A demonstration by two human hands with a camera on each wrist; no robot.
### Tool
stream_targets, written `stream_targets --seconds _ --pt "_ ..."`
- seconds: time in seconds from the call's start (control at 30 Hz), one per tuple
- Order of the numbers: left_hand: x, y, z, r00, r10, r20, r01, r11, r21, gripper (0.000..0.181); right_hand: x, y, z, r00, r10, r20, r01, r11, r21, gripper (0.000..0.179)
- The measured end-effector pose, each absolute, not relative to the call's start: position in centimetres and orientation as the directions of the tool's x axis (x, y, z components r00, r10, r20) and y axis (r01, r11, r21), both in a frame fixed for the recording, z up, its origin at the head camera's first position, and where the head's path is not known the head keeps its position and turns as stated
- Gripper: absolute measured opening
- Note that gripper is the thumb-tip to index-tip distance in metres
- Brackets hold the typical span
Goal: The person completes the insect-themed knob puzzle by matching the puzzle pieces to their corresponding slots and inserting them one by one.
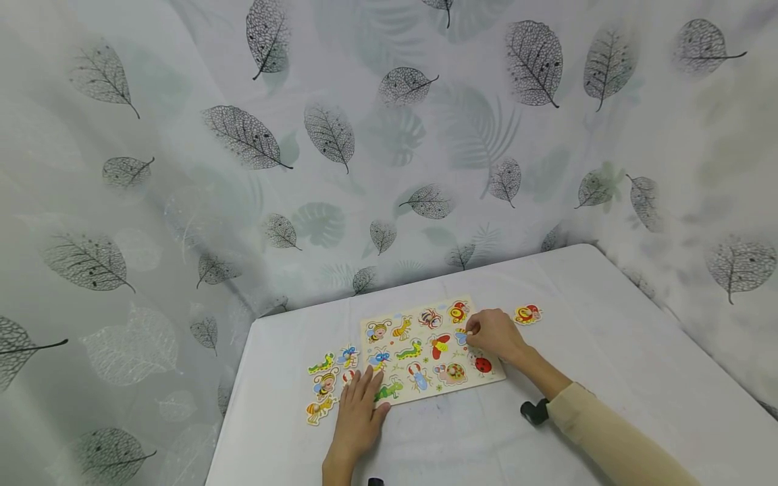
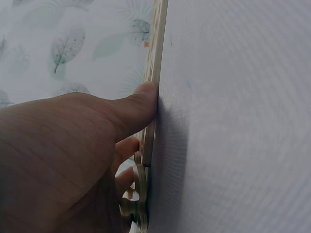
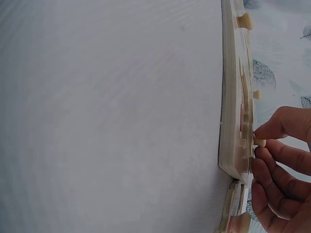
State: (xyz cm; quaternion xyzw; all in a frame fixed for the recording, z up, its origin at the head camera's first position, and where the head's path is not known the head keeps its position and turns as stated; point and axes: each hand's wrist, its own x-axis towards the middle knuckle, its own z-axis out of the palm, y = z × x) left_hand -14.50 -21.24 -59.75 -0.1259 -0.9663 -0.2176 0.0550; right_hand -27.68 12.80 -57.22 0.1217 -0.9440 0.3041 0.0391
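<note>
A wooden puzzle board [image 1: 425, 399] printed with colourful insects lies on the white table. My right hand [image 1: 495, 334] is over its right side and pinches the small knob [image 3: 260, 142] of a blue-winged insect puzzle piece [image 1: 460, 336] between thumb and fingertips. In the right wrist view that piece sits at the board's surface; whether it is fully down in its slot I cannot tell. My left hand [image 1: 358, 415] rests at the board's lower left corner, fingers extended, with the thumb [image 2: 141, 104] against the board's edge. Its fingers partly cover a red-and-white loose piece [image 1: 348, 376].
Left of the board lie several loose pieces, among them a green caterpillar [image 1: 321, 364], a bee [image 1: 325, 383] and an orange insect [image 1: 319, 409]. A red-and-yellow piece [image 1: 527, 314] lies beyond the right hand. A leaf-print curtain [image 1: 389, 148] hangs behind the table [image 1: 450, 445].
</note>
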Motion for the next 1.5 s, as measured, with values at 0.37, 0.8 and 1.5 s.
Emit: stream_targets --seconds 0.37,0.8,1.5 --pt "-14.57 -21.26 -59.89 -0.963 0.220 0.156 0.265 0.878 0.398 0.058 -27.69 12.80 -57.29 -0.972 -0.200 0.127 -0.237 0.786 -0.571 0.007" --pt "-14.42 -21.11 -60.04 -0.949 0.230 0.216 0.299 0.873 0.386 0.059 -27.67 12.94 -57.55 -0.973 -0.189 0.130 -0.229 0.797 -0.559 0.007" --pt "-14.64 -21.15 -59.99 -0.962 0.220 0.162 0.267 0.883 0.387 0.059 -27.39 13.04 -57.09 -0.977 -0.198 0.082 -0.208 0.791 -0.575 0.007"
